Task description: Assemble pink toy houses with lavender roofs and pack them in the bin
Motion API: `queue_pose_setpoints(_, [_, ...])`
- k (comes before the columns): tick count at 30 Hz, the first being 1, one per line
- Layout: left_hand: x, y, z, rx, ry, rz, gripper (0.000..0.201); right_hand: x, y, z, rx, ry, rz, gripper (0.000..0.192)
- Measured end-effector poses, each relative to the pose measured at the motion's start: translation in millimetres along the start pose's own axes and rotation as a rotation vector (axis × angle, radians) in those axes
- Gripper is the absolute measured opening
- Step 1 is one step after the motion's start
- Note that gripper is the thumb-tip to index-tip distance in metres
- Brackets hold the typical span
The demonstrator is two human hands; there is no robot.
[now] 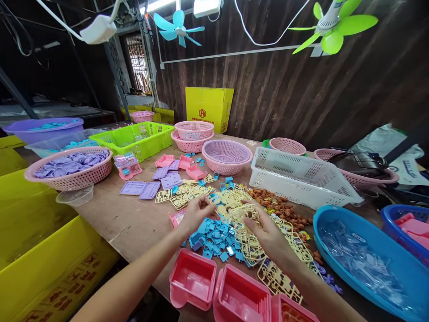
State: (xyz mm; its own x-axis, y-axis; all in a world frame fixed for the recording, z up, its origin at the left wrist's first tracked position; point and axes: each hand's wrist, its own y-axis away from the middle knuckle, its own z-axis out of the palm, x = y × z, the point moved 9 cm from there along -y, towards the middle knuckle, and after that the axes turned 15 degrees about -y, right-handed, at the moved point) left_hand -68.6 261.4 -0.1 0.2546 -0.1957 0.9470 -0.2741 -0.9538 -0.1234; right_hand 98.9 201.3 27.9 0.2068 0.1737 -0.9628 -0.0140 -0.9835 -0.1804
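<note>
**Inspector A:** Hands first. Left hand (197, 212) is pinching something small between thumb and fingertips, closed on it; I cannot tell what the piece is. It is hovering over the scatter of blue pieces (216, 237) lying on the tabletop (127, 219).

**Inspector B:** Agreed. Right hand (266, 232) is gripping a cream parts frame (246, 214), fingers wrapped over its bars. The frame is being held just above the tabletop at centre, between both hands, so that the left fingers can get at it.

**Inspector A:** Going left to right across the rest: a pink basket of purple pieces (70, 165) is sitting far left, a green crate (137, 138) behind it, flat purple plates (140, 188) lying nearer the middle.

**Inspector B:** Pink open boxes (214, 286) are standing at the near edge, mouths up, within easy reach of both hands. More cream frames (284, 277) are piling under the right wrist.

**Inspector A:** Right of centre, brown pieces (281, 206) are lying loose beside a white basket (298, 176). A blue basin (365, 264) holding clear pieces is sitting far right. Each part type is being kept in its own container or heap.
</note>
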Motion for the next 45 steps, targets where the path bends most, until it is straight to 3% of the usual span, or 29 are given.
queue_pose_setpoints(3, [4.5,33.2,37.1,-0.248,0.201,-0.023,0.039,-2.0,1.7,8.8,-0.074,0.111,0.039,0.043])
queue_pose_setpoints(5, [-1.1,40.2,38.5,-0.327,0.052,-0.012,0.031,0.2,5.9,10.0,-0.106,0.174,0.059,0.041])
queue_pose_setpoints(7, [-20.6,31.8,16.0,-0.283,-0.352,-0.045,0.018,0.0,11.1,6.1,-0.105,0.207,0.041,0.04])
queue_pose_setpoints(9, [-41.9,15.3,-27.4,-0.107,-0.774,-0.134,0.01,0.1,16.4,-0.6,-0.084,0.226,0.031,0.04])
queue_pose_setpoints(12, [-67.8,-2.7,-72.7,0.015,-1.022,-0.256,0.008,-1.6,23.2,-9.1,-0.028,0.247,0.025,0.04])
queue_pose_setpoints(14, [-83.0,-8.4,-82.2,-0.019,-1.123,-0.318,0.019,-4.6,27.2,-8.3,-0.021,0.243,0.008,0.039])
queue_pose_setpoints(17, [-98.5,-10.4,-81.5,-0.102,-1.218,-0.377,0.028,-8.1,33.2,-1.8,-0.046,0.214,-0.013,0.039])
queue_pose_setpoints(21, [-106.2,-11.4,-81.8,-0.148,-1.267,-0.398,0.02,-9.2,39.6,-2.0,-0.044,0.216,-0.017,0.042])
queue_pose_setpoints(24, [-104.0,-12.3,-86.0,-0.11,-1.277,-0.395,0.01,-7.5,43.3,-5.7,-0.05,0.214,0.001,0.041])
queue_pose_setpoints(27, [-96.6,-12.5,-82.9,-0.052,-1.287,-0.35,0.018,-6.8,46.8,-9.7,-0.042,0.201,0.016,0.04])
queue_pose_setpoints(33, [-101.2,-7.4,-66.7,-0.102,-1.252,-0.337,0.023,-10.3,52.7,-10.6,-0.022,0.185,0.024,0.038])
queue_pose_setpoints(45, [-110.1,-1.4,-77.2,-0.066,-1.105,-0.373,0.017,-12.2,60.1,-13.5,-0.034,0.159,-0.001,0.033])
